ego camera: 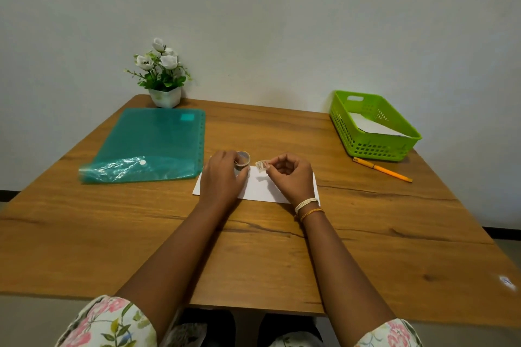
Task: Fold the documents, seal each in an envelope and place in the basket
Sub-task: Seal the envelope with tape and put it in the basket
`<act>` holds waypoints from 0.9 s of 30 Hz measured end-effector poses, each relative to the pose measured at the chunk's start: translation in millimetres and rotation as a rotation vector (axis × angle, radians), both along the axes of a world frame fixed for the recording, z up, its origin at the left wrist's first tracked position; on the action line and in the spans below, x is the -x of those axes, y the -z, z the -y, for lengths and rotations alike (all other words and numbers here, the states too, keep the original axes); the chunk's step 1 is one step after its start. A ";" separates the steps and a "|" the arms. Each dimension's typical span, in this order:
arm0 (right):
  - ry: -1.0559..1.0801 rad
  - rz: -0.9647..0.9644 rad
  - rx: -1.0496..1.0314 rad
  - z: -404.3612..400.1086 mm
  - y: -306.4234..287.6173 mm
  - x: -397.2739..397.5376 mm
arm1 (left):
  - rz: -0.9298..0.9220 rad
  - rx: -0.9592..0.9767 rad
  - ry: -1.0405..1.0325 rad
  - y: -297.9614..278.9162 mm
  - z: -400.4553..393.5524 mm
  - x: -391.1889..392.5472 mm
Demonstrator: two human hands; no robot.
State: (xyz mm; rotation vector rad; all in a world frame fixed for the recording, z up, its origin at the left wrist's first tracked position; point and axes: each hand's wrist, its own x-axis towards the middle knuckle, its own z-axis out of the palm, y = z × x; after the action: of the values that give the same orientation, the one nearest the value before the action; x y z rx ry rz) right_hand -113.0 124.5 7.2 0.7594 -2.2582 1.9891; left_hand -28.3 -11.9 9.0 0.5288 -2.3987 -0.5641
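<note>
Two hands work at the middle of a wooden bench (141,234), with everything else set back toward the wall. Largest of the rest is a teal plastic folder (149,144) on the left, then a green basket (394,146) at the far right, which already holds something white (an envelope, most likely). Between the hands lies a white envelope (259,186), flat on the bench, its long axis running left to right across the person's view and tilted slightly; which way the flap faces cannot be told.

Sealing looks like the step in hand. The left hand (222,177) has its fingers curled round a small tape roll (242,160) at the envelope's far edge, while the right hand (290,175) pinches a short tape strip (261,165) between thumb and fingers, just above the paper. Next, I judge, the strip must be pressed down across the flap, and the envelope carried to the basket. An orange pen (382,169) lies near the basket, untouched.
</note>
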 end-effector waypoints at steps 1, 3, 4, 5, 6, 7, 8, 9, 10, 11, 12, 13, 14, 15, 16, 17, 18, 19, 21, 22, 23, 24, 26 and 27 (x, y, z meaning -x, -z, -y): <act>-0.004 0.001 -0.005 -0.5 -0.2 2.4 | 0.006 -0.005 -0.008 -2.1 2.7 4.7; -0.002 -0.001 -0.021 -3.1 -1.3 7.5 | 0.031 0.018 -0.006 -4.9 7.2 15.9; -0.003 -0.001 -0.026 -4.5 -2.5 9.1 | 0.054 0.025 0.001 -6.6 8.9 20.7; -0.004 -0.002 -0.029 -6.4 -3.5 11.3 | 0.090 0.029 0.011 -7.6 9.9 26.1; -0.005 -0.002 -0.032 -8.0 -4.6 12.5 | 0.132 0.034 0.021 -8.5 10.7 30.8; -0.003 0.003 -0.036 -9.6 -5.1 14.0 | 0.172 0.034 0.032 -8.8 11.4 35.1; -0.001 0.011 -0.041 -11.0 -5.5 15.0 | 0.204 0.029 0.041 -8.8 12.1 38.5; 0.001 0.023 -0.044 -12.2 -5.4 15.9 | 0.225 0.020 0.048 -8.2 12.7 40.4; 0.005 0.034 -0.048 -13.8 -5.2 17.5 | 0.238 0.007 0.051 -7.3 12.5 42.0; 0.010 0.041 -0.050 -15.5 -5.5 19.2 | 0.239 -0.005 0.043 -6.7 11.1 42.8; 0.018 0.047 -0.052 -17.1 -6.1 21.1 | 0.227 -0.015 0.024 -5.8 8.9 43.7; 0.023 0.049 -0.054 -18.9 -7.1 22.3 | 0.203 -0.010 -0.009 -5.1 4.8 42.9; 0.032 0.046 -0.060 -20.5 -8.2 23.1 | 0.163 0.007 -0.043 -4.5 -1.0 41.4; 0.042 0.043 -0.072 -22.5 -9.1 24.1 | 0.119 0.036 -0.056 -3.2 -8.1 39.8; 0.055 0.043 -0.092 -24.6 -9.6 25.2 | 0.081 0.069 -0.037 -2.1 -16.1 37.8; 0.072 0.048 -0.121 -27.6 -8.2 27.2 | 0.060 0.092 0.013 -0.5 -24.8 36.3; 0.088 0.050 -0.154 -31.7 -7.0 29.3 | 0.049 0.098 0.079 1.0 -33.4 36.1; 0.107 0.057 -0.178 -36.1 -5.5 32.2 | 0.043 0.079 0.151 1.9 -40.9 36.8; 0.166 0.099 -0.186 -46.1 -4.1 38.8 | 0.055 0.000 0.275 2.5 -51.5 41.0; 0.193 0.128 -0.189 -50.6 -3.9 41.4 | 0.071 -0.041 0.313 4.2 -54.5 43.2; 0.212 0.149 -0.203 -54.6 -3.9 43.4 | 0.091 -0.064 0.332 6.7 -56.8 44.5; 0.224 0.166 -0.226 -57.3 -4.2 44.4 | 0.117 -0.064 0.334 8.9 -58.3 44.9; 0.237 0.193 -0.257 -61.4 -4.2 47.2 | 0.139 -0.032 0.324 13.3 -60.4 45.4; 0.245 0.202 -0.265 -62.4 -3.9 48.5 | 0.136 -0.022 0.321 14.6 -60.8 45.4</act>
State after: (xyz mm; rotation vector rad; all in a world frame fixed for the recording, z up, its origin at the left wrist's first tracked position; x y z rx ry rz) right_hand -161.5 186.9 11.0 0.2815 -2.6153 1.7495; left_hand -73.8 48.9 -5.6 0.1945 -2.6300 -0.7120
